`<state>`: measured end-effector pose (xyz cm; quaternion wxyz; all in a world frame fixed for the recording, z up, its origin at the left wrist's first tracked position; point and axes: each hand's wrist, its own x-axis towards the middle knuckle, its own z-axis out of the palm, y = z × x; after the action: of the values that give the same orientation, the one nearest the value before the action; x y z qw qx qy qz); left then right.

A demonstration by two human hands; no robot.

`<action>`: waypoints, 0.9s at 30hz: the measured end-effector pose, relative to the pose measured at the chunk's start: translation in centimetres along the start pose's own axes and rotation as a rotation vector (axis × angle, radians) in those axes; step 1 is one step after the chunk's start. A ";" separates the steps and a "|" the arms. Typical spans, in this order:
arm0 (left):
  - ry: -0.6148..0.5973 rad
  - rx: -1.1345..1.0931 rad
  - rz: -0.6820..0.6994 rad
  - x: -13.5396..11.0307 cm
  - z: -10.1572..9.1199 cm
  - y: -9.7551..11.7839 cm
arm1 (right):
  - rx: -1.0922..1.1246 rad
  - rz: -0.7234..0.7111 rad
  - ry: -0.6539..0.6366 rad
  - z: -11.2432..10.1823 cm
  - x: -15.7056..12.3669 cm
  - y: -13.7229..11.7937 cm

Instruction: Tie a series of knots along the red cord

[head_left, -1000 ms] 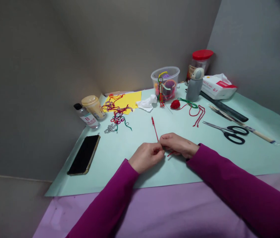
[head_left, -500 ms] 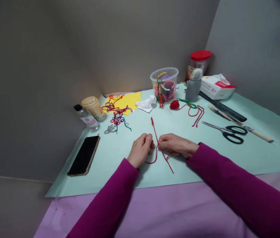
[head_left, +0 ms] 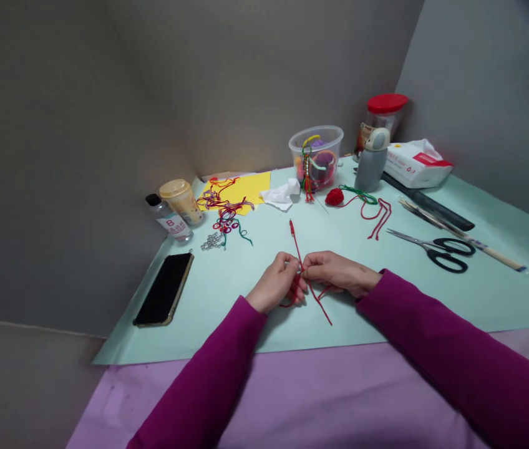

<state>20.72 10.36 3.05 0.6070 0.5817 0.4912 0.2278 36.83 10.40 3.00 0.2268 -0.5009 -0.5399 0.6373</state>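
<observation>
1. Right hand (head_left: 332, 270): fingertips pinched on red cord (head_left: 297, 248).
2. Left hand (head_left: 277, 282): fingers curled, strand against them; cannot tell if gripping.
3. Cord at table (head_left: 208, 312): thick end toward 12 o'clock, loose tail toward 5.
4. From hands: scissors (head_left: 446, 262) at 3, phone (head_left: 165, 290) at 9.

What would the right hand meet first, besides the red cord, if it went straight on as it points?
The right hand would probably meet the left hand, just across the red cord; any gap is unclear.
</observation>
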 end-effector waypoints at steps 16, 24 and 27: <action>0.030 0.449 0.207 0.8 -1.0 -0.5 | -0.016 -0.030 0.030 0.1 0.1 0.3; 0.071 0.392 0.158 0.8 -0.9 -0.9 | -0.289 -0.036 0.029 -0.5 -1.1 -0.8; 0.065 0.363 0.168 0.8 -0.9 -0.9 | -0.442 -0.107 0.061 -0.1 -2.0 -1.6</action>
<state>20.01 11.28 2.11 0.4550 0.7128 0.4933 0.2040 37.29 9.34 5.27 0.1614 -0.5280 -0.6852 0.4751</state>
